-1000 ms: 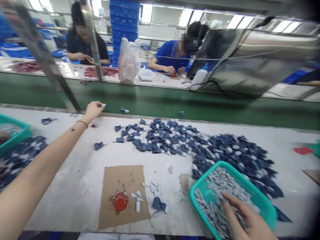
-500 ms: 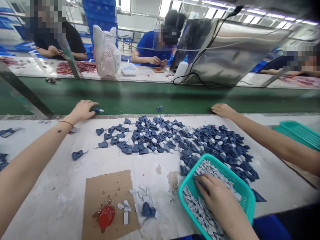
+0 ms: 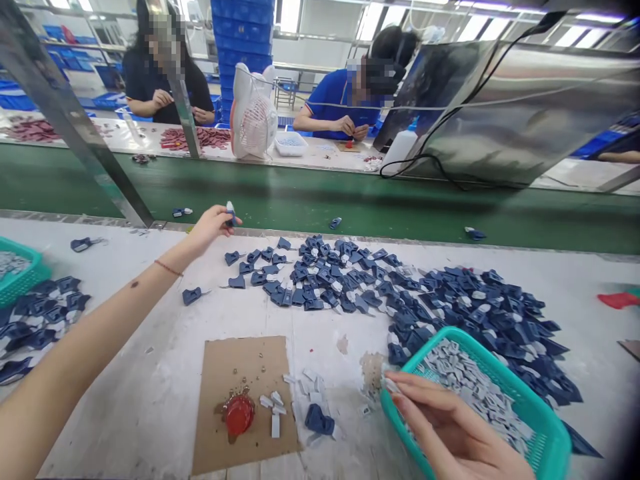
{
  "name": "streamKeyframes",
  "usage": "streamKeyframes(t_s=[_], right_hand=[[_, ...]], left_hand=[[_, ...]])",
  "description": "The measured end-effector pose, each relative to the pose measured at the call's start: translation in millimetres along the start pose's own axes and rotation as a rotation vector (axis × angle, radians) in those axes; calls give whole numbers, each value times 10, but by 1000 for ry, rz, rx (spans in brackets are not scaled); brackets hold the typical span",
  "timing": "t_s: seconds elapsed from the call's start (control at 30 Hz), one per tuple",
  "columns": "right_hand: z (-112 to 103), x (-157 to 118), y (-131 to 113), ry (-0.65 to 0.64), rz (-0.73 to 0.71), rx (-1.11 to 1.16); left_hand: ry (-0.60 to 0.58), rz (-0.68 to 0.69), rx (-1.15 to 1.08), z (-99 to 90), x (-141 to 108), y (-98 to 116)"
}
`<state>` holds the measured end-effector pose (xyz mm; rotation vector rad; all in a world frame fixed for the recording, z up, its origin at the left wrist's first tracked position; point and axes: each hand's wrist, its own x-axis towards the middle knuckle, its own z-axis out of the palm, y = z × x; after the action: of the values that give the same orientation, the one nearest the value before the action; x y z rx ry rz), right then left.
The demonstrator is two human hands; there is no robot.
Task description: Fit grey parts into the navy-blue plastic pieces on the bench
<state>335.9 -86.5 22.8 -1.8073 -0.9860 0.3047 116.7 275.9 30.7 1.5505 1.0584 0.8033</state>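
My left hand (image 3: 220, 221) reaches to the near edge of the green conveyor belt (image 3: 280, 200), thumb and fingers closed round a dark blue plastic part (image 3: 231, 215) with a white tip. My right hand (image 3: 450, 427) is over the teal basket (image 3: 543, 460) of small grey plastic pieces (image 3: 465, 373). Its thumb and fingertips pinch a small pale grey piece (image 3: 391, 381). Left of the basket, a single dark blue part (image 3: 319, 420) lies beside several loose grey pieces (image 3: 311, 385). A cardboard sheet (image 3: 210, 373) bears a red disc (image 3: 239, 413) in spilled clear liquid.
A heap of dark blue parts (image 3: 475, 300) spreads behind the basket. More parts (image 3: 330, 273) lie across the table's middle. Another teal basket (image 3: 40, 267) stands at the left. A metal post (image 3: 95, 133) rises by the belt. Two co-workers sit across it.
My right hand has come up out of the grey pieces with one pinched. My left hand now holds a blue part upright. A co-worker's arm at the right has left view. The view has shifted.
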Motion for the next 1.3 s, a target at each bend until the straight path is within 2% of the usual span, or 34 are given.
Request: streamKeyframes(t_s=[0.1,0.2,0.23,0.3,0.37,0.5,0.57,0.67,0.73,0.93,1.3], right_hand=[[324,-60,-240,-16,-135,200],[568,-100,-389,-57,-247,316],[628,-117,-426,-77,-280,347],[723,-160,-486,-122,-338,388],[790,-209,-523,-164,-375,407],[861,-304,-536,-229,-423,407],[868,-338,-537,-277,-431,378],[852,-376,-559,-361,-447,236],[840,-401,-591,-377,-500,101],[871,-513,-673,-341,-671,-172],[990,-615,-676,-451,-688,-211]], left_hand=[[-201,-122,-269,322,-727,167],[-394,-267,-424,566,-1488,273],[-493,-407,-555,621,-1700,294],[-590,-530,-734,692,-2022,315],[-582,-574,-838,716,-2217,315],[-459,-612,-861,694,-2384,265],[-395,-566,-806,671,-2433,223],[-254,-488,-684,637,-2508,154],[-208,-476,-626,618,-2559,108],[-209,-482,-594,588,-2694,-49],[-204,-532,-659,494,-2849,-198]])
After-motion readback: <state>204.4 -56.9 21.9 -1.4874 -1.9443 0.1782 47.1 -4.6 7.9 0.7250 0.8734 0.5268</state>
